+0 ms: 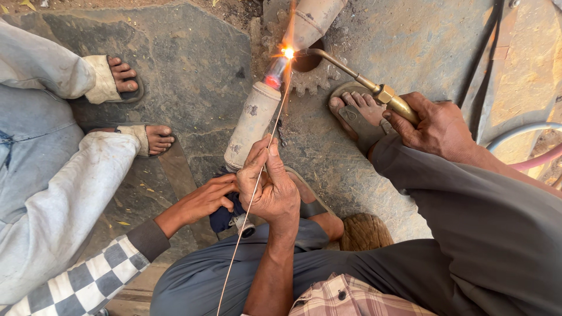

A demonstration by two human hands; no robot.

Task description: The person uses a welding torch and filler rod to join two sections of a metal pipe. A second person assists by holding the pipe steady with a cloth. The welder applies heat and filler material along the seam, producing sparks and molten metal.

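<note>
Filler rod (257,181) is what I watch first — a thin bright wire running from the bottom centre of the frame up and slightly right, its tip ending in the glow at the upper centre. My left hand (270,184) pinches it between thumb and curled fingers near the middle of the picture, so the rod's long axis passes straight through that grip and points away toward the flame.

My right hand (436,126), at centre right, is closed around the brass torch (374,90); its bent nozzle reaches left to the same bright spot (287,52). Both tools meet there, at the joint between the lower pale cylinder (253,126) and the upper tube (313,20), with a toothed gear (313,79) lying just behind them on the stone floor (193,70).

The left hand is the nearer one to the joint. Room is tight on its left — another person's hand (205,202), in a checked sleeve, steadies the cylinder's lower end, seemingly on a dark cloth, though I can't tell exactly. My sandalled foot (357,111) sits just under the torch. Hoses (527,146) curve off at the right edge.
</note>
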